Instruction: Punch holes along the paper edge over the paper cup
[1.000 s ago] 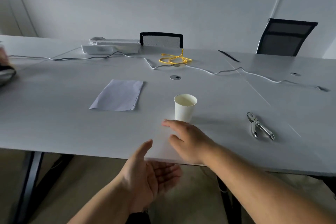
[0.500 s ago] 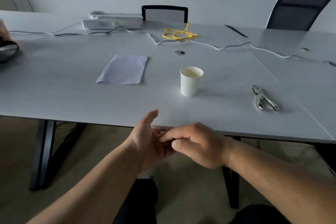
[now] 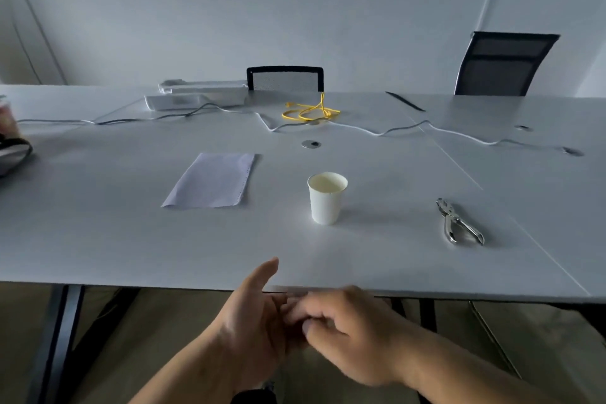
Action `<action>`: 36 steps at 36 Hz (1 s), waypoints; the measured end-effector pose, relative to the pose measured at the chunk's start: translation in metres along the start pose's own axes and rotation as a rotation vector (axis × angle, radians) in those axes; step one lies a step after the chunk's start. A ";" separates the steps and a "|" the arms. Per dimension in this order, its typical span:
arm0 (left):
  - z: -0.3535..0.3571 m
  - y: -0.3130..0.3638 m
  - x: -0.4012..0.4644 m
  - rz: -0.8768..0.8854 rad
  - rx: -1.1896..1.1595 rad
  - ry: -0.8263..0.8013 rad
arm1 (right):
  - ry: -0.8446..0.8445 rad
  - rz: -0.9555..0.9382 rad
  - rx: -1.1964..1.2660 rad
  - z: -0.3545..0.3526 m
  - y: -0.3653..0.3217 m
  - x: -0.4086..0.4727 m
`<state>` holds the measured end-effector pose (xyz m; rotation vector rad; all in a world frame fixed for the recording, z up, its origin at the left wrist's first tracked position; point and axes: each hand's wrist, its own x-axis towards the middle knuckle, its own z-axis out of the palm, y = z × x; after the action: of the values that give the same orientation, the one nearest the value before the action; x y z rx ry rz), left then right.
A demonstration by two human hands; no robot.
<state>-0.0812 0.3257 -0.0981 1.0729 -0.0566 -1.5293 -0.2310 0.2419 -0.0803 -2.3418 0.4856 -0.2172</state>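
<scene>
I count one paper cup, upright on the white table, open end up, roughly centre of my view. One sheet of paper lies flat on the table, left of the cup and a bit farther back, well apart from it. A row of tiny holes runs along its right edge. One metal hole punch lies on its side to the right of the cup, also well apart, handles pointing toward the near edge.

Two hands, both bare, both just below the near table edge and off all three task items. Left hand is palm-in with the thumb sticking up over the table edge. Right hand is curled loosely, fingertips touching the left hand's fingers. Motion blur where they meet; I see nothing gripped in either one, so both look empty with fingers half curled.

Other stuff on the table: one yellow cable coiled at the back centre, one long white cable snaking across the table, one stack of white trays back left, one round metal grommet behind the cup. A dark bag is cut off by the left frame edge. Two black chairs behind the table: one centre, one right.
</scene>
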 end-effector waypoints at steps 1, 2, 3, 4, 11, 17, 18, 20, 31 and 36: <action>0.001 0.000 -0.003 0.004 0.001 -0.019 | -0.017 -0.006 0.021 -0.001 -0.002 -0.001; 0.004 0.001 -0.004 0.018 0.017 -0.025 | 0.003 0.001 0.068 -0.006 -0.001 -0.001; 0.008 0.004 -0.006 0.037 0.030 -0.020 | 0.055 0.016 0.141 -0.012 0.001 0.000; 0.012 0.007 -0.007 0.057 0.028 -0.018 | 0.132 0.036 0.219 -0.020 0.005 0.004; 0.049 0.065 0.000 0.255 -0.004 0.019 | 0.562 0.288 0.224 -0.077 0.061 0.037; 0.094 0.124 0.030 0.585 0.227 0.026 | 0.584 0.416 0.119 -0.065 0.095 0.041; 0.101 0.130 0.036 0.641 0.308 0.047 | 0.582 0.409 0.113 -0.064 0.095 0.041; 0.115 0.137 0.045 0.735 0.479 0.094 | 0.572 0.403 0.095 -0.063 0.096 0.041; 0.108 0.131 0.082 1.041 1.946 0.082 | 0.553 0.404 0.114 -0.068 0.101 0.044; 0.095 0.131 0.088 1.035 2.005 0.042 | 0.555 0.383 0.088 -0.067 0.102 0.044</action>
<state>-0.0302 0.1672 -0.0188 1.9342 -2.0615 -0.0231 -0.2390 0.1143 -0.1018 -2.0339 1.1508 -0.6936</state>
